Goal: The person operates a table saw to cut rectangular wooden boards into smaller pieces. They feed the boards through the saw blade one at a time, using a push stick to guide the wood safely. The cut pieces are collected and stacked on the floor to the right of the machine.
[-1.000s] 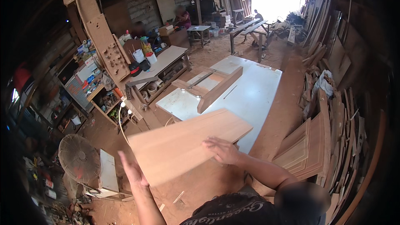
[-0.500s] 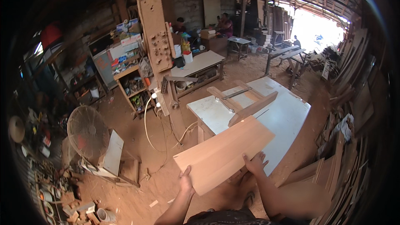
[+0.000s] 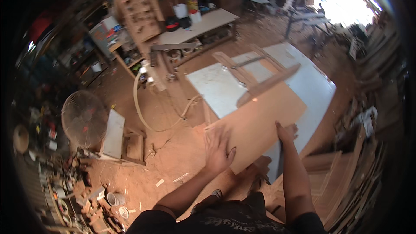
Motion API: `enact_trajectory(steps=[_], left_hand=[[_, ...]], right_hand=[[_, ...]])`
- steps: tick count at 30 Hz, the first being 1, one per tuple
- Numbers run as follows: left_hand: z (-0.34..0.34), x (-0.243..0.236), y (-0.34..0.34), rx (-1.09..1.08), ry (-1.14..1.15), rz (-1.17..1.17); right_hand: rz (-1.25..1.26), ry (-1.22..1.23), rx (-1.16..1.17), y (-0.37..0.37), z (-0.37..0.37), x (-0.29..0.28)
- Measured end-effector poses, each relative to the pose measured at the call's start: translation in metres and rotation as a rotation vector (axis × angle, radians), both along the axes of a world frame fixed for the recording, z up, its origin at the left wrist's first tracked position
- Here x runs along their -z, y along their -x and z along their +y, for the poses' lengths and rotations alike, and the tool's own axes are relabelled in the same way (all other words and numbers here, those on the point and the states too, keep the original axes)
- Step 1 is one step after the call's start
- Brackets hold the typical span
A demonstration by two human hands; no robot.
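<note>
A flat light-brown wooden board point(image 3: 264, 123) lies slanting over the near side of a white-topped table point(image 3: 316, 86), its near left end reaching past the edge. My left hand point(image 3: 220, 149) rests on that end, fingers spread and slightly blurred, thumb apart. My right hand point(image 3: 287, 132) is at the board's near right edge; its thumb touches the edge and the other fingers stretch out beside it over the tabletop. At the board's far edge sits a wooden frame of joined bars point(image 3: 268, 84), with a long metal bar clamp point(image 3: 247, 63) lying across it.
A wooden post point(image 3: 138, 13) and a cluttered workbench point(image 3: 208, 24) stand beyond the table. To the left are a caged fan point(image 3: 84, 118) and a pale cable point(image 3: 138, 104). Wood offcuts point(image 3: 93, 197) lie at lower left; long planks point(image 3: 346, 173) lean on the right.
The board has shifted right and farther over the table. My left hand has gone from holding its corner to lying spread on its end. My right hand moved along with it; the view has tilted down.
</note>
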State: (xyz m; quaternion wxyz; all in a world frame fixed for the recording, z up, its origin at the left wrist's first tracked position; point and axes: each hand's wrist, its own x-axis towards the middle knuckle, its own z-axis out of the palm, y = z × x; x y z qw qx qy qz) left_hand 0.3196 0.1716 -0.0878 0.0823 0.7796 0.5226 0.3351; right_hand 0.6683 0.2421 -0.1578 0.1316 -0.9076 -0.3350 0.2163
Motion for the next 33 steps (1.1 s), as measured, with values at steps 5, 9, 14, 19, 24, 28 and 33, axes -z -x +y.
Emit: enact_trajectory(steps=[5, 9, 14, 19, 24, 28, 33], left_hand=[[0.073, 0.031, -0.062, 0.485, 0.128, 0.516], [0.111, 0.038, -0.130, 0.492, 0.189, 0.555], [0.153, 0.040, -0.220, 0.444, 0.276, 0.584], [0.198, 0.050, -0.303, 0.421, 0.307, 0.619], [0.240, 0.070, -0.384, 0.425, 0.299, 0.638], [0.267, 0.079, -0.438, 0.411, 0.311, 0.695], [0.305, 0.098, -0.485, 0.389, 0.335, 0.708]], right_hand=[[0.029, -0.100, 0.096, -0.063, 0.039, 0.016], [0.055, -0.057, 0.063, -0.122, 0.064, 0.018], [0.060, -0.045, 0.087, -0.196, 0.108, 0.030], [0.033, -0.071, 0.153, -0.265, 0.156, 0.048], [-0.015, -0.234, 0.235, -0.308, 0.171, 0.071], [0.101, -0.508, 0.240, -0.302, 0.119, 0.059], [0.281, -0.791, 0.282, -0.252, 0.004, 0.040]])
